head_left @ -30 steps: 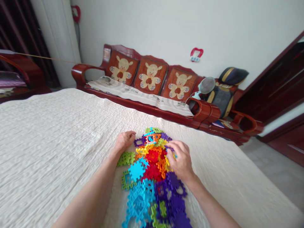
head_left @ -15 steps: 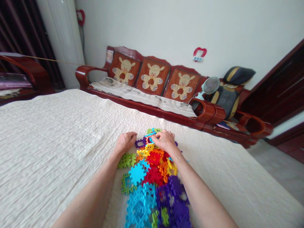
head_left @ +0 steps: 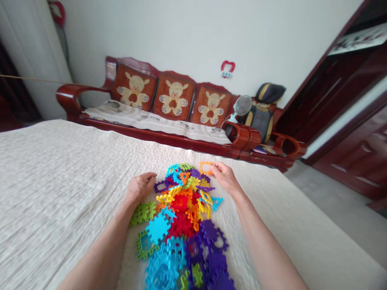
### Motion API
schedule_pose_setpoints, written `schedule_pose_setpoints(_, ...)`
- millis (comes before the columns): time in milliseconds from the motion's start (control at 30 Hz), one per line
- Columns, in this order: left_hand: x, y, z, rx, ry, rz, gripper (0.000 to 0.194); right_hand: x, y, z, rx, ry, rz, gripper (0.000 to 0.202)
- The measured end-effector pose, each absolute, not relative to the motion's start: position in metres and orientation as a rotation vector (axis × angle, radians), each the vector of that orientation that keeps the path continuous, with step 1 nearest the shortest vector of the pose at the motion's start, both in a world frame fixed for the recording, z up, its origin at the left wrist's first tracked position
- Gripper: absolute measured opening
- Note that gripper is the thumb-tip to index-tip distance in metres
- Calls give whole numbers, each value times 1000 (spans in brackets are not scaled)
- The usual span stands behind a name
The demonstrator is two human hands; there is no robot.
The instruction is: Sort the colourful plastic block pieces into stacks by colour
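Observation:
My right hand [head_left: 225, 176] pinches an orange square frame block [head_left: 206, 167] by its right side, at the far right of a pile of notched plastic blocks. My left hand [head_left: 141, 187] rests on the cloth left of the pile, its fingers curled in and nothing showing in them. Nearest to it lies a purple frame block [head_left: 161, 186]. Nearer to me are green blocks [head_left: 143, 213], a light blue plate [head_left: 159, 228], red blocks [head_left: 182, 225] and yellow blocks [head_left: 204, 209]. Purple blocks [head_left: 217, 262] and blue blocks [head_left: 163, 270] overlap at the near end.
A white textured cloth [head_left: 69, 173] covers the surface under the pile. Beyond its far edge stands a wooden sofa [head_left: 145, 133] with bear cushions [head_left: 174, 97]. A small fan [head_left: 242, 105] and a backpack [head_left: 262, 121] are at the right.
My right hand has moved right, off the far part of the pile, and now holds the orange frame block out to the side. My left hand stays curled beside the pile. The view has turned right.

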State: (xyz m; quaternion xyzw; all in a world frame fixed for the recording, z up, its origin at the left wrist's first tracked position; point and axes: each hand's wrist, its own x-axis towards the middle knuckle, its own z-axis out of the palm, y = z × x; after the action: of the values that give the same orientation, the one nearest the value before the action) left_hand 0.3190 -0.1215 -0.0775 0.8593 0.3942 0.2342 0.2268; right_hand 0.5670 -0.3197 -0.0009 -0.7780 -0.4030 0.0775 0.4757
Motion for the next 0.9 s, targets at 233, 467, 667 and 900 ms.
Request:
schedule_pose_setpoints(233,318,-116,-83,2371,1103,633,38,653,-397,-38,-2386,-485,17,29)
schedule_pose_setpoints(467,317,-110,-88,2344,1146,578,38,648,-402,-61,-2605,-561,-127,60)
schedule_pose_setpoints(667,315,-104,-90,2346,1150,555,37,645,-402,-66,-2684,-616,-182,44)
schedule_pose_setpoints(900,314,-104,-90,2317,1174,572,35,668,-416,-76,-2597,-514,-352,53)
